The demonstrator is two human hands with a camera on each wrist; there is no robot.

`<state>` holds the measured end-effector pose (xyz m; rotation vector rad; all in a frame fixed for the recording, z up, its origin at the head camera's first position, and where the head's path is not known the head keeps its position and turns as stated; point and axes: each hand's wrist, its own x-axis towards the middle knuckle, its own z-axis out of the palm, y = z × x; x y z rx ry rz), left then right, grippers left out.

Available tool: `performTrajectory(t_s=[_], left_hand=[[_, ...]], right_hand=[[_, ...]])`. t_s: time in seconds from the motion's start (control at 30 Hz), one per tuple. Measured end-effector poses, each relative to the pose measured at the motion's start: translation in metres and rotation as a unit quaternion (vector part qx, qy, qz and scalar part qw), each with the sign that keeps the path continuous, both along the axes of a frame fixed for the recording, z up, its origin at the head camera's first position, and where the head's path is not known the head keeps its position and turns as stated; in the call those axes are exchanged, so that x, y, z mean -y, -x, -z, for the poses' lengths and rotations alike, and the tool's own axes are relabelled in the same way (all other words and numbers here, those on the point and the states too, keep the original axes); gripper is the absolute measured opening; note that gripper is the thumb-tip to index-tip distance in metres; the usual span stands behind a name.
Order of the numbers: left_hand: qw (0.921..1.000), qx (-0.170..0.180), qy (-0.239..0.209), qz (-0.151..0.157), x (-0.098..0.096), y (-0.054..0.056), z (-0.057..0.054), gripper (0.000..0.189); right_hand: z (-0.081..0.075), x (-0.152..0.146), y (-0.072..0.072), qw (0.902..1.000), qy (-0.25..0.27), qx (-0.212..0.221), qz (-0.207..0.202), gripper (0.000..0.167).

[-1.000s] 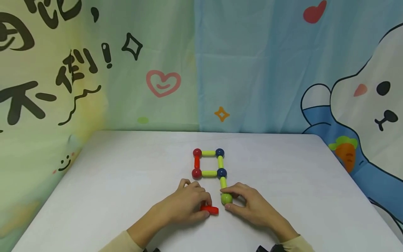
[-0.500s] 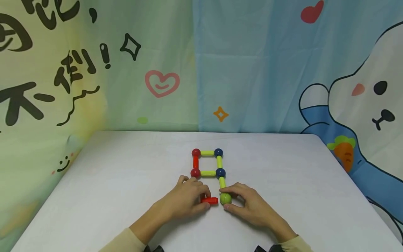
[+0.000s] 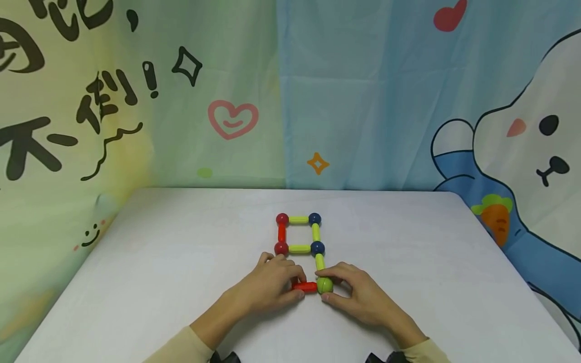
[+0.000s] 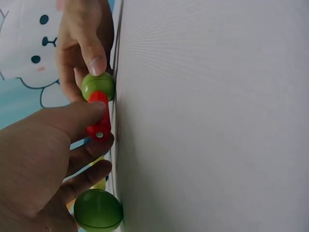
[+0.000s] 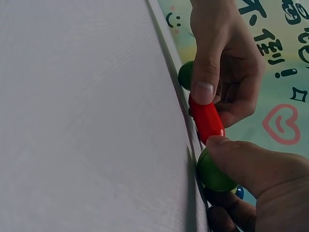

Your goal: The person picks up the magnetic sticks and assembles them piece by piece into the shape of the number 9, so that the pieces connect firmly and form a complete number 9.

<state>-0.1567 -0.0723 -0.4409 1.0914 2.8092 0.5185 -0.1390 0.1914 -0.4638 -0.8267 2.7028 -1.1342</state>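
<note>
My left hand (image 3: 270, 287) pinches a red magnetic rod (image 3: 305, 287) between thumb and fingers. The rod's far end meets a green ball (image 3: 325, 286), which my right hand (image 3: 358, 293) holds between thumb and fingertips. From that ball a yellow-green rod (image 3: 320, 262) runs up to a blue ball (image 3: 317, 247). That ball is a corner of a square of rods and balls, with a red ball (image 3: 281, 248) at its near left. Beside the lower fingers of my left hand sits a second green ball (image 4: 98, 210), hidden beneath that hand in the head view.
The square's far corners are another red ball (image 3: 282, 219) and another blue ball (image 3: 314, 218). All of it lies on a white table (image 3: 181, 242). A printed cloth backdrop (image 3: 363, 101) hangs behind the table's far edge.
My left hand has carried the red rod forward and to the right until its end meets the green ball. My right hand has kept its hold on that ball.
</note>
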Motion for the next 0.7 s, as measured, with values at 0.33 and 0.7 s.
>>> performTrajectory(t_s=[0.33, 0.7], left_hand=[[0.9996, -0.005, 0.020, -0.019, -0.001, -0.001, -0.003, 0.023], [0.9993, 0.002, -0.029, -0.025, 0.024, 0.001, -0.013, 0.033]], right_hand=[[-0.004, 0.008, -0.003, 0.9998, 0.012, -0.016, 0.008, 0.041], [-0.010, 0.023, -0.004, 0.9985, -0.022, -0.050, -0.001, 0.040]])
